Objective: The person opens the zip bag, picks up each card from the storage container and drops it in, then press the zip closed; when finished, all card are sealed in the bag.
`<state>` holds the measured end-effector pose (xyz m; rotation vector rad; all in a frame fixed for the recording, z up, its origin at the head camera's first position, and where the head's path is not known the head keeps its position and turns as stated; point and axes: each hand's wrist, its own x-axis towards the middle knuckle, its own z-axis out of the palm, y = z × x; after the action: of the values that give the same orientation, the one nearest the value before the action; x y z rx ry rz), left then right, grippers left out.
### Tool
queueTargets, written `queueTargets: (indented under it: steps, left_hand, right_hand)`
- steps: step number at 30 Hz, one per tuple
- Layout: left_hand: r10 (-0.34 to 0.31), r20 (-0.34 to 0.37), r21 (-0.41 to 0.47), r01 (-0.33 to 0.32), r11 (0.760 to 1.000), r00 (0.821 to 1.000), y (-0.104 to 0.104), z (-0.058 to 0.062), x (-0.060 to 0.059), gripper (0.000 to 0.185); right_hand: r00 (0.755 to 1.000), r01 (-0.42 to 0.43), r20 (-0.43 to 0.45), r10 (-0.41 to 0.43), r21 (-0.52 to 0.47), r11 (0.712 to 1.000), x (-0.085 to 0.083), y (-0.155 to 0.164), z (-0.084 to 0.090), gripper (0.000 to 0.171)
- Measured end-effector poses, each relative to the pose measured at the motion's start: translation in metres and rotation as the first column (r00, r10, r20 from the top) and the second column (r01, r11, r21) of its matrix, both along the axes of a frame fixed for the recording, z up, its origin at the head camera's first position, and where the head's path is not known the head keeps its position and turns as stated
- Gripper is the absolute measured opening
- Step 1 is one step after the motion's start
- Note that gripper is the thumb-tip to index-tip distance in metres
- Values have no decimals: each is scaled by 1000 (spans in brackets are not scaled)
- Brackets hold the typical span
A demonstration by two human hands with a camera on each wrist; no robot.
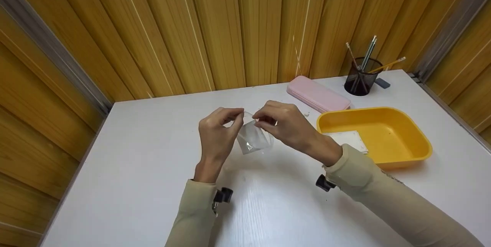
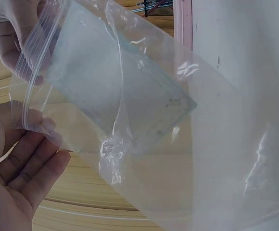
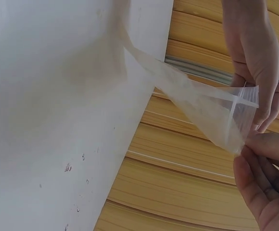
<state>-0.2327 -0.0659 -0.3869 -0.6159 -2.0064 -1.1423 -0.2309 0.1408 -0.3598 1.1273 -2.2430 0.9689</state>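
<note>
Wood-panelled walls closed in a white table (image 1: 153,170), where a person in beige sleeves held a small clear zip-lock bag (image 1: 253,139) above the middle of the surface. Both hands were at the bag's top edge. The left hand (image 1: 218,132) pinched one end of the zip strip between thumb and fingertips, and the right hand (image 1: 287,126) pinched the other end, so neither was nearer than the other: the bag's mouth ran between them and the body hung down and slightly forward from the fingers.

Seen by the left wrist camera, the zip-lock bag (image 2: 130,110) slanted away from the fingers, its long axis running from the ribbed strip at the fingertips toward its free bottom edge. A flat pale sheet seemed to lie inside, though the film blurred it. The right wrist view showed the bag (image 3: 202,106) edge-on, tapering away from the pinching fingers (image 3: 259,144), with the other hand (image 3: 255,53) gripping the strip from above.

Off to the person's right sat a yellow tray (image 1: 418,143) holding a white card (image 1: 349,139), beyond it a pink pencil case (image 1: 318,94) and a black mesh pen cup (image 1: 360,78) with pencils.
</note>
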Motion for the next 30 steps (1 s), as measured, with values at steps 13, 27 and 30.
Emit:
queueTargets:
  steps: [13,27,30]
  left_hand:
    - [17,-27,9,-17,1000,999,0,0,0,10]
    - [32,-23,5,-32,999,999,0,-2,-1,9]
    - [25,-21,5,-25,1000,999,0,-2,0,9]
  right_hand:
    - [1000,-13,5,13,-16,1000,-3,6,1,17]
    - [972,198,136,-193,-22,980,2,77,24,19]
    - [959,243,153,-237,-20,970,3,93,23,17]
